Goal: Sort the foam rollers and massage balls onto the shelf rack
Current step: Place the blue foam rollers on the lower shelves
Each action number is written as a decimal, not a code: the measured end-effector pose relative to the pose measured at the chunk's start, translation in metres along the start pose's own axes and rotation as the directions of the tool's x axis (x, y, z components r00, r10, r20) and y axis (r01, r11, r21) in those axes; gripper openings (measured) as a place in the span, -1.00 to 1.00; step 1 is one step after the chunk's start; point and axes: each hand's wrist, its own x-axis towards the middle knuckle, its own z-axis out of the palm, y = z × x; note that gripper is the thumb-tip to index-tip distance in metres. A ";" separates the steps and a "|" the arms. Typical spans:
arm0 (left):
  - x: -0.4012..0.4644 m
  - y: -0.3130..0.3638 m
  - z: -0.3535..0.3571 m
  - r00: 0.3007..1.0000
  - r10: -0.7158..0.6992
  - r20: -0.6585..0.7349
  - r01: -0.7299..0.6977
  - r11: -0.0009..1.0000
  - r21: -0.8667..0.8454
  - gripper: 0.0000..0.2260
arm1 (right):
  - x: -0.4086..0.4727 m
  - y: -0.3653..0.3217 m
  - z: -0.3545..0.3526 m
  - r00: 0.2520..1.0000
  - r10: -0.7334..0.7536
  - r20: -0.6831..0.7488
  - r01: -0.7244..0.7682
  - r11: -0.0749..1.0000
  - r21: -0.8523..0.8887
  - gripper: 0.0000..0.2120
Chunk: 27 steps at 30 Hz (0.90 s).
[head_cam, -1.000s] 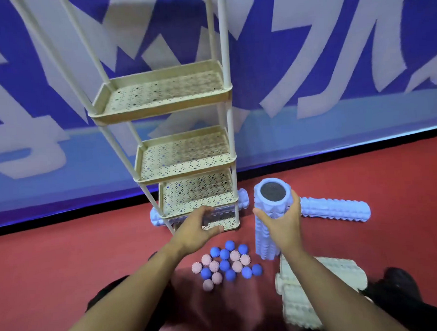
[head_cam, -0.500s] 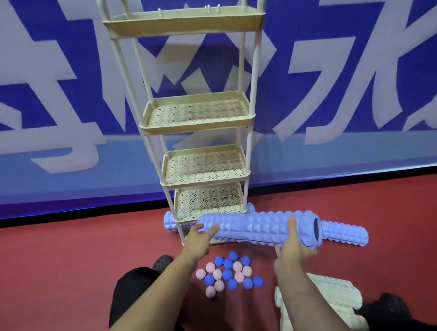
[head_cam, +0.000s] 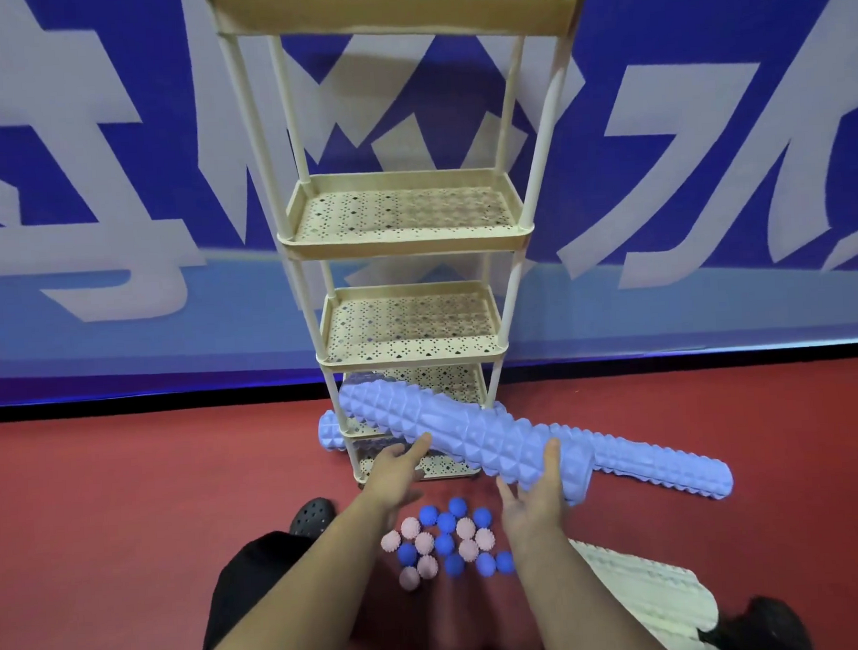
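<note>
I hold a blue knobbly foam roller (head_cam: 452, 435) in the air, tilted, with its left end raised in front of a low tier of the cream shelf rack (head_cam: 405, 246). My right hand (head_cam: 530, 501) grips the roller near its right end. My left hand (head_cam: 395, 473) touches the roller's underside with straight fingers. Blue and pink spiky massage balls (head_cam: 448, 542) lie in a cluster on the red floor below my hands. A second blue roller (head_cam: 668, 466) lies on the floor to the right. A third blue roller (head_cam: 330, 432) shows behind the rack's foot.
White foam rollers (head_cam: 645, 592) lie at the bottom right beside my right arm. The rack's upper tiers hold nothing. A blue and white banner wall (head_cam: 112, 192) stands right behind the rack. My black shoe (head_cam: 310, 515) and trouser leg are at the lower left.
The blue roller went from upright on the floor to lying across both hands, and its left end has now risen toward the rack. My view has tilted up.
</note>
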 end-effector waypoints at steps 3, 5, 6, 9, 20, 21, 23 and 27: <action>0.014 0.011 0.001 1.000 -0.026 -0.010 0.026 0.999 -0.034 -0.44 | 0.014 0.011 0.008 1.000 0.022 -0.022 -0.022 1.000 -0.021 -0.42; 0.026 0.015 0.002 0.999 -0.039 -0.008 0.039 0.997 -0.060 -0.53 | 0.024 0.018 0.013 0.999 0.031 -0.029 -0.032 0.999 -0.029 -0.30; 0.033 0.017 0.003 0.999 -0.046 -0.009 0.045 0.996 -0.073 -0.51 | 0.028 0.021 0.017 0.999 0.031 -0.028 -0.032 0.999 -0.035 -0.27; 0.055 0.020 0.006 0.997 -0.072 -0.014 0.070 0.992 -0.102 -0.42 | 0.042 0.030 0.032 0.998 0.054 0.011 -0.054 0.998 -0.034 -0.34; 0.110 0.024 0.011 0.986 -0.160 0.055 0.169 0.943 -0.286 -0.51 | 0.080 0.071 0.061 0.967 0.242 0.075 -0.230 0.963 -0.140 -0.55; 0.114 0.026 0.012 0.984 -0.156 0.087 0.175 0.935 -0.309 -0.54 | 0.083 0.074 0.062 0.963 0.254 0.085 -0.239 0.958 -0.159 -0.55; 0.125 0.028 0.013 0.983 -0.148 0.105 0.177 0.908 -0.381 -0.62 | 0.092 0.077 0.065 0.951 0.288 0.110 -0.259 0.941 -0.219 -0.51; 0.148 0.031 0.012 0.981 -0.194 0.013 0.183 0.900 -0.395 -0.57 | 0.102 0.069 0.078 0.960 0.269 0.072 -0.210 0.870 -0.447 -0.40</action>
